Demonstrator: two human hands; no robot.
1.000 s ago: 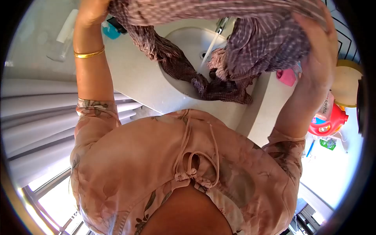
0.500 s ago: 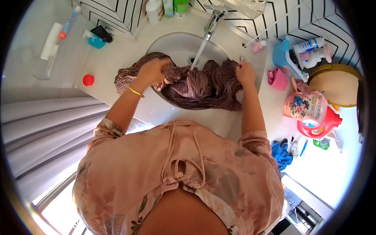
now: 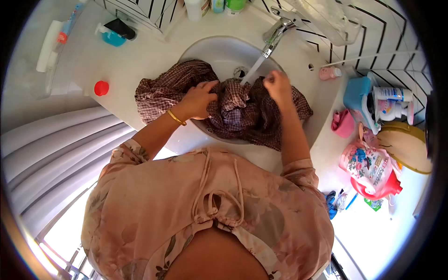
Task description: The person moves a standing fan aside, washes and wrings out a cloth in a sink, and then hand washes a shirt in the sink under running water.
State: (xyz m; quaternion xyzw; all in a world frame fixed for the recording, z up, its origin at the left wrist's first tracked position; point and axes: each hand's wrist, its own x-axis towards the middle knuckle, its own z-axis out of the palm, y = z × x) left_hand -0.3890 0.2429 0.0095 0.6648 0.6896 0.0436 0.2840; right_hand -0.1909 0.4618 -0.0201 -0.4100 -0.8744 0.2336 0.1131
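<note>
In the head view, a bench (image 3: 126,65) surrounds a pale oval sink (image 3: 205,44), and at the sink's far side a metal tap (image 3: 276,37) leans over the bowl. Its stream of water (image 3: 252,71) slants down into the gap between the hands, close beside the right one, so tap and water take up the space just beyond the work. On the bench to the left lie a red cap (image 3: 101,88) and, farther back, a blue pump bottle (image 3: 113,38) with a black tube (image 3: 121,29) against it. A white bottle (image 3: 195,9) and a green bottle (image 3: 234,5) are partly cut off at the top edge. A small pink bottle (image 3: 330,73) lies right of the tap. Farther right are a blue basket (image 3: 358,95) filled with bottles, a crumpled pink cloth (image 3: 343,123), and a printed pouch (image 3: 368,163) partly covering a red jug (image 3: 389,186). A grey curtain (image 3: 60,154) hangs at the left. The dark brown-and-pale checked cloth (image 3: 233,116) is bunched across the near part of the sink, spilling over the rim onto the bench at the left; it looks wrinkled, with a paler bundled lump near the middle. The left hand (image 3: 199,100) lies on it with bent fingers; whether they grasp the fabric, I cannot tell. The right hand (image 3: 278,88) is curled over the cloth's right part, slightly blurred, and its grip cannot be made out either.
</note>
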